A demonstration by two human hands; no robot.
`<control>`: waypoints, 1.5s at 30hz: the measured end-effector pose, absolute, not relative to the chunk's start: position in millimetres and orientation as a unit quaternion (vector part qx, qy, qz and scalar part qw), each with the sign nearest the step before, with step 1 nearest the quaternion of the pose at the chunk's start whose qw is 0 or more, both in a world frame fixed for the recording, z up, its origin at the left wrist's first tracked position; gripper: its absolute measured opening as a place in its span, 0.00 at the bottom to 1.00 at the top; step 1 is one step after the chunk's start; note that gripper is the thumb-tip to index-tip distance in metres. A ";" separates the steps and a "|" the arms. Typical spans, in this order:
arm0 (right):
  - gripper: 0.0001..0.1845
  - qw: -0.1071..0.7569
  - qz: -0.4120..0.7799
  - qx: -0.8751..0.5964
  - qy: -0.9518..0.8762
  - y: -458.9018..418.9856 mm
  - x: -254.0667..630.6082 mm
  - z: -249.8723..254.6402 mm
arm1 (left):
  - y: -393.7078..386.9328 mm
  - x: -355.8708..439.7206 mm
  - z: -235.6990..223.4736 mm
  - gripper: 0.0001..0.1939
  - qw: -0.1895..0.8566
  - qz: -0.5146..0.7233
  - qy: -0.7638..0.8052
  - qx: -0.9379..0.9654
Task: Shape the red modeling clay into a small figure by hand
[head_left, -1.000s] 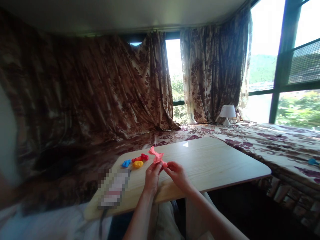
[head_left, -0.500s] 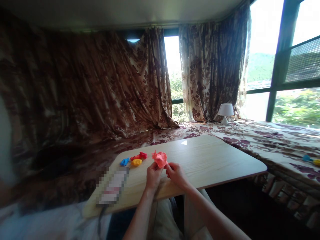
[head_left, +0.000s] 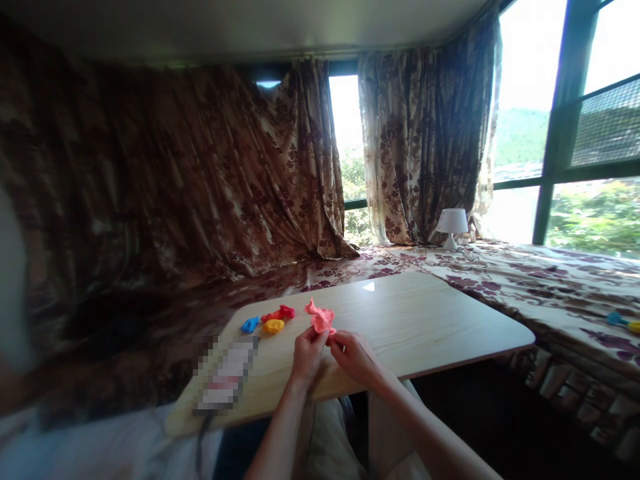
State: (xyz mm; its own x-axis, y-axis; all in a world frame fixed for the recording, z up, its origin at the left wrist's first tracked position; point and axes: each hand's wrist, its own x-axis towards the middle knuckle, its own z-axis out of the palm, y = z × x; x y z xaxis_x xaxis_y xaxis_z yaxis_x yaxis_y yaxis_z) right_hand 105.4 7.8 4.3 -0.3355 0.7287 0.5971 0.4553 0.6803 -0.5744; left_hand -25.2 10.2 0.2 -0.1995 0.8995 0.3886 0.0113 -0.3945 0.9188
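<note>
Over the near middle of the table, both hands pinch a thin, ruffled coral-pink piece (head_left: 321, 319), whose material I cannot make out. My left hand (head_left: 309, 351) grips its lower edge between thumb and fingers. Just beside it, my right hand (head_left: 354, 355) has its fingertips closed on the piece's lower right edge. The rest of the piece sticks up above the fingers, with a pointed tip at upper left. To the left lie crumpled-looking lumps: a blue one (head_left: 249, 325), a yellow one (head_left: 273, 326) and red ones (head_left: 286, 311).
The pale wooden table (head_left: 425, 327) has rounded corners. A blurred-out flat object (head_left: 227, 377) lies on its left side, a dark cable hanging from it. Beyond are a floral-covered ledge (head_left: 500, 267), a white lamp (head_left: 453, 223) and a blue-and-yellow item (head_left: 617, 319) at far right.
The coral-pink piece has turned in the fingers; its rounded, flower-like front now looks folded, with a tip pointing up. Both hands have shifted only slightly.
</note>
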 end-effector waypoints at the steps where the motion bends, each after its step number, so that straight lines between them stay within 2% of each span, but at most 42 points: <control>1: 0.13 0.447 0.153 -0.368 -0.801 8.2 105.9 4.5 | 10.0 -25.0 0.7 0.13 0.346 0.648 0.428 0.528; 6: 0.11 0.514 0.222 -0.395 -0.728 16.7 109.1 1.9 | 9.5 -27.0 2.6 0.15 0.384 0.690 0.414 0.452; 9: 0.11 0.547 0.271 -0.344 -0.714 22.0 107.0 -2.3 | 6.7 -26.0 4.4 0.15 0.409 0.683 0.408 0.447; 15: 0.07 0.547 0.256 -0.324 -0.728 19.9 104.4 -3.7 | 2.2 -21.5 6.9 0.17 0.443 0.664 0.388 0.461; 18: 0.07 0.546 0.240 -0.333 -0.730 16.8 106.4 -0.2 | 1.4 -21.3 7.1 0.17 0.447 0.656 0.390 0.466; 24: 0.10 0.544 0.286 -0.311 -0.725 14.6 107.1 3.0 | -0.6 -21.0 8.0 0.18 0.462 0.656 0.375 0.465; 28: 0.08 0.549 0.259 -0.299 -0.737 14.5 107.9 1.8 | -2.0 -20.9 8.4 0.16 0.433 0.644 0.405 0.484; 33: 0.12 0.546 0.339 -0.301 -0.705 17.4 110.7 3.6 | -2.6 -21.4 7.8 0.14 0.359 0.649 0.422 0.521; 37: 0.15 0.542 0.344 -0.318 -0.698 19.5 111.0 4.3 | -3.9 -16.5 7.6 0.11 0.282 0.629 0.425 0.587; 42: 0.15 0.551 0.353 -0.329 -0.682 21.6 110.3 2.8 | -8.7 -10.0 10.4 0.10 0.290 0.592 0.412 0.628; 45: 0.19 0.566 0.396 -0.336 -0.640 24.3 112.1 1.5 | -11.5 -10.3 12.3 0.12 0.315 0.586 0.419 0.618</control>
State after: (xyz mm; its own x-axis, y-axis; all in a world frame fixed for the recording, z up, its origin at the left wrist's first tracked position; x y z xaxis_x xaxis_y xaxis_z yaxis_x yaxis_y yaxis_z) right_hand 112.1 24.3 1.5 -0.1338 0.8791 0.4574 -0.0176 0.4594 -0.8881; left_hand -10.3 -11.5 12.3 -0.0382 0.8870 0.4602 0.1470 -0.4506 0.8805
